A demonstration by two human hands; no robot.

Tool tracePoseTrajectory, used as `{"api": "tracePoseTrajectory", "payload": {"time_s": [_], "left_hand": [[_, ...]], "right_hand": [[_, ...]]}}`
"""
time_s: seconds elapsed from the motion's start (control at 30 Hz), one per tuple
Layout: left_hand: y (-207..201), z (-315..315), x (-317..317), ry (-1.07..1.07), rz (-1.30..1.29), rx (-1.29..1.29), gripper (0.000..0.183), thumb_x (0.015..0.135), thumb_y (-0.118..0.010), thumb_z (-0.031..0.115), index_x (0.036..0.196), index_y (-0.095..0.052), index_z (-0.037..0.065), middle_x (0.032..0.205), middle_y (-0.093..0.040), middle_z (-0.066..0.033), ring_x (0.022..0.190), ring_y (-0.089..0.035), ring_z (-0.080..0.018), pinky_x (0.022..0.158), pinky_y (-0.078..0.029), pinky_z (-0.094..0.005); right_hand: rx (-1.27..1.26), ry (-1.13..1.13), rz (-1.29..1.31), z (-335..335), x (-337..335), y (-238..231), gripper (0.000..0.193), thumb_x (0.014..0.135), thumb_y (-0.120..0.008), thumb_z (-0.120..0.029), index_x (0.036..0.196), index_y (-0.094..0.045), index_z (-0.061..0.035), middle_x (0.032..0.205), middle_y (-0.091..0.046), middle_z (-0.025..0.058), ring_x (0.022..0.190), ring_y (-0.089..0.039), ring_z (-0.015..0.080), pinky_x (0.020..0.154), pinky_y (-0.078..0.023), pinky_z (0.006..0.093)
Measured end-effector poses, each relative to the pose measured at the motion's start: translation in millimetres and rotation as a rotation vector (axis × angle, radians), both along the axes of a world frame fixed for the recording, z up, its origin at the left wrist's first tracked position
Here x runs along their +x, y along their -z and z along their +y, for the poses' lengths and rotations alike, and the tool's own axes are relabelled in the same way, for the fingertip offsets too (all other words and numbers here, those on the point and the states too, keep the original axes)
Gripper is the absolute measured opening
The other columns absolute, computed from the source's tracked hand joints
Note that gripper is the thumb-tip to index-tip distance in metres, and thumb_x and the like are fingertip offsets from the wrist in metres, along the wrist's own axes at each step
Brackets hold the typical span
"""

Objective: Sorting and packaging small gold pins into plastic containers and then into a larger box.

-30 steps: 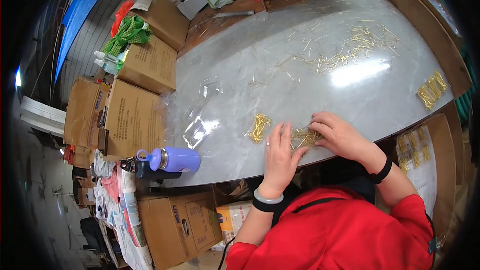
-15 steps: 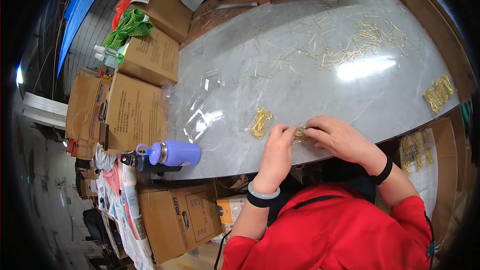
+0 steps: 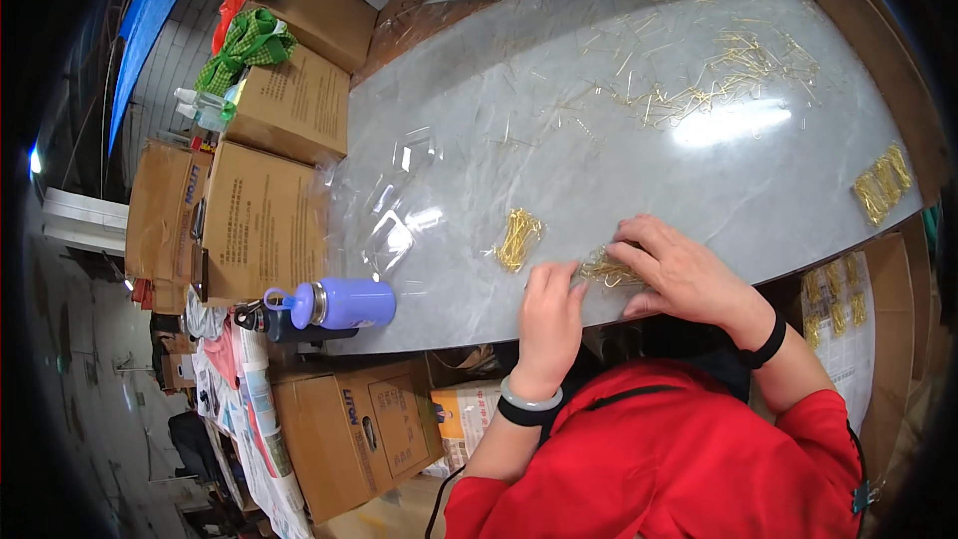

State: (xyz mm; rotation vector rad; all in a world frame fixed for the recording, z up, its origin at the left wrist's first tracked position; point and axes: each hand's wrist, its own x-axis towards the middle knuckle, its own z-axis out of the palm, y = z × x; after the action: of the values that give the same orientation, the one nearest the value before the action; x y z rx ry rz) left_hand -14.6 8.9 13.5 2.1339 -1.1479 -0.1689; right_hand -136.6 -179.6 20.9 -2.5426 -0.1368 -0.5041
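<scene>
Packing workshop or small warehouse: cardboard boxes [image 3: 261,220] stacked beside a long grey table [image 3: 559,120], loose gold pins [image 3: 699,90] scattered over it, clear bags [image 3: 399,220], blue tarp [image 3: 150,10], bare concrete floor.

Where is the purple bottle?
In the head view, the purple bottle lies on its side at the grey table's near left corner, left of the left hand.

Brown cardboard boxes [image 3: 261,215] with dark print stand stacked left of the grey table, another [image 3: 351,434] sits below its near edge, and clear plastic bags [image 3: 399,210] lie on its left end.
</scene>
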Motion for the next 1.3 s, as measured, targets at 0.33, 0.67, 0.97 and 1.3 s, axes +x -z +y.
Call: {"api": "tracePoseTrajectory", "payload": {"time_s": [0.33, 0.67, 0.97, 1.3], "left_hand": [[-12, -9, 9, 0.182, 0.137, -0.070, 0.058, 0.083, -0.077, 0.011, 0.134, -0.051, 0.000, 0.131, -0.055, -0.0165, 0.116, -0.057, -0.0332, 0.100, -0.046, -0.0424], [1, -32, 13, 0.465, -0.102, 0.034, 0.084, 0.081, -0.079, 0.019, 0.151, -0.036, 0.002, 0.151, -0.042, -0.0178, 0.145, -0.030, -0.0431, 0.119, -0.025, -0.0540], [11, -40, -5, 0.433, -0.167, 0.031, 0.061, 0.087, -0.071, 0.012, 0.140, -0.045, -0.002, 0.137, -0.047, -0.0200, 0.137, -0.040, -0.0413, 0.117, -0.030, -0.0553], [24, -32, -8, 0.333, -0.141, -0.088, 0.057, 0.086, -0.075, 0.015, 0.134, -0.051, -0.003, 0.135, -0.048, -0.0240, 0.129, -0.046, -0.0479, 0.109, -0.039, -0.0529]], "right_hand": [[0.020, 0.065, 0.012, 2, -3, 4, 0.054, 0.076, -0.078, -0.013, 0.124, -0.056, -0.0060, 0.125, -0.056, 0.0140, 0.115, -0.057, 0.0334, 0.098, -0.049, 0.0432], [0.385, 0.084, 0.009, -7, -21, -3, 0.064, 0.076, -0.059, 0.008, 0.138, -0.045, -0.0011, 0.142, -0.044, 0.0214, 0.131, -0.045, 0.0415, 0.111, -0.040, 0.0445], [0.624, 0.242, -0.047, 27, -27, 7, 0.072, 0.077, -0.050, 0.007, 0.147, -0.034, 0.0032, 0.153, -0.032, 0.0249, 0.144, -0.031, 0.0419, 0.120, -0.027, 0.0441], [0.118, 0.386, -0.131, 36, -40, 9, 0.047, 0.079, -0.074, -0.007, 0.124, -0.061, -0.0063, 0.121, -0.059, 0.0136, 0.115, -0.055, 0.0347, 0.098, -0.045, 0.0455]]}}
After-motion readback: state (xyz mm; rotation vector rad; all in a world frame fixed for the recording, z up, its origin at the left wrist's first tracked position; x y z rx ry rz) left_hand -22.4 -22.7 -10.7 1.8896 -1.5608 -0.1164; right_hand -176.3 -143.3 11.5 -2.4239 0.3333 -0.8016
